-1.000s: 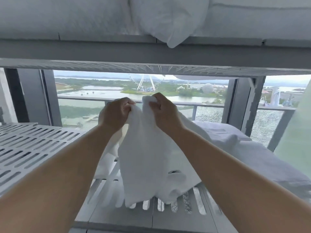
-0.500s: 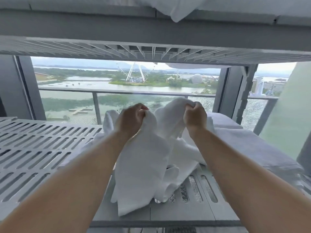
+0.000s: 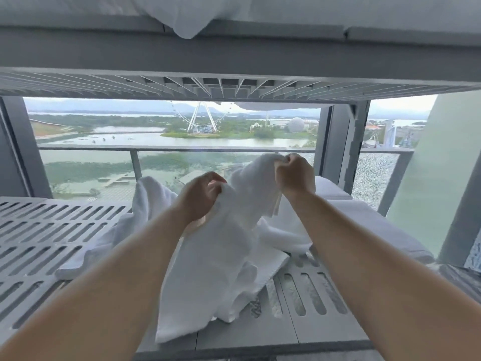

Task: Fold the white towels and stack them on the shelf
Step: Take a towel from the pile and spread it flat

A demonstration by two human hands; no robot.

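Pinching a bunched corner of the white towel (image 3: 221, 269), the left hand (image 3: 201, 196) has its fingers curled tightly round the cloth, and the right hand (image 3: 294, 175) grips the same top edge in a closed fist, held higher above the slatted shelf (image 3: 52, 243) and further toward its back. The edge between the two fists sags in a slack hump, so I judge the hands have not found true corners; a fold started like this would likely come out skewed. Below the grip the towel hangs in twisted folds and its lower part lies crumpled on the shelf's middle boards, with one corner reaching close to the shelf's front edge, where a careless tug could drag it over and off. More loose white cloth (image 3: 148, 194) is heaped on the shelf just behind and to the left of the held towel; whether it is a second towel or part of the same one I cannot tell, but a lift could snag it and pull it along. The shelf's long slots may also catch a trailing hem. The upper shelf (image 3: 234, 61) sits directly above the slatted shelf, leaving limited room to shake the towel out at full length. At the shelf's right end lie folded towels (image 3: 364, 222), close beside the right forearm, and a wide sweep outward could knock them askew.
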